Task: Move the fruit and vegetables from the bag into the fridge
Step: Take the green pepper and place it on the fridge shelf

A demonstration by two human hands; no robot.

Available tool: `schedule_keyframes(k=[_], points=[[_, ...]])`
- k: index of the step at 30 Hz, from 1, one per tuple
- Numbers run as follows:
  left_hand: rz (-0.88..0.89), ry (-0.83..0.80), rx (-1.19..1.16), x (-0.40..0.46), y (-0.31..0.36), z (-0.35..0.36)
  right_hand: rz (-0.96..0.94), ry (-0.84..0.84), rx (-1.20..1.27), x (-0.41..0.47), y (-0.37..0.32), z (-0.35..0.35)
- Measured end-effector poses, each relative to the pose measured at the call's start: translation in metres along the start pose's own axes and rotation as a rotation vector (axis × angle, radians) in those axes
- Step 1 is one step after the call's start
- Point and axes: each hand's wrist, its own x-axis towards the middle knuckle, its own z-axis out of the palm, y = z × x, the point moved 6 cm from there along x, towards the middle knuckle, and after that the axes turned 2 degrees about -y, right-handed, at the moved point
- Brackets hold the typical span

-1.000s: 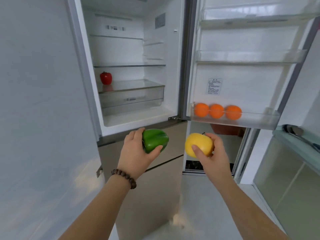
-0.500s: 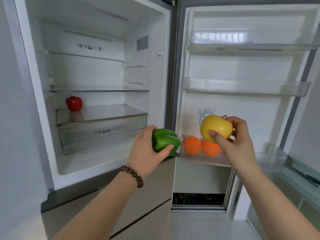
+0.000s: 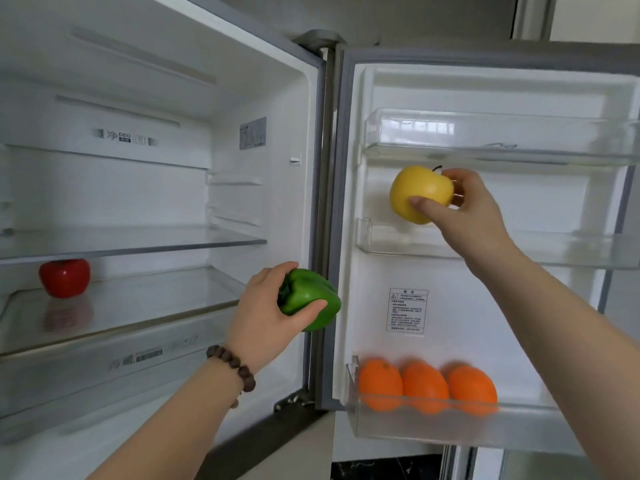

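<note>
Both hands have come up since a second ago: right hand (image 3: pixel 474 209) has lifted the yellow apple (image 3: pixel 420 194) from below the door bins to just above the middle door shelf (image 3: pixel 554 249), and left hand (image 3: pixel 268 317) has carried the green pepper (image 3: pixel 308 299) up to the fridge's right wall edge, level with the drawer lid (image 3: pixel 138 303).

Grips: right hand wraps the apple, thumb on the near face, fingers behind, stem up. Left hand clamps the pepper from the left side, thumb underneath. Neither item is down yet.

Already stowed: red pepper (image 3: pixel 64 277) far left on the drawer lid, three oranges (image 3: pixel 426 386) in the bottom door bin (image 3: pixel 415 427). Bag not in view.

Step in hand, as I read it: seat the apple in the middle door shelf.
- Lower it straight down behind the clear front lip, don't roll it over the rim.
- Set it stem up, near the left end where it hangs now.
- Let go only once it bears on the shelf floor.
- Pepper next: swing left past the wall edge, set beside the red pepper, not touching.

Risk: round apple, shallow shelf; it may roll if dropped.
</note>
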Motion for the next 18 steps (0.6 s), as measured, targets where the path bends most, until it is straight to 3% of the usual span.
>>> schedule_keyframes(k=[6,12,18], points=[[0.020,-0.008,-0.038,0.021,-0.023,-0.006,0.181,-0.229,-0.302,0.049,0.015,0.027],[0.040,-0.026,-0.055,0.030,-0.042,-0.007,0.328,-0.560,-0.399,0.065,0.032,0.048],[0.034,-0.071,-0.052,0.035,-0.058,-0.002,0.345,-0.607,-0.390,0.067,0.037,0.044]])
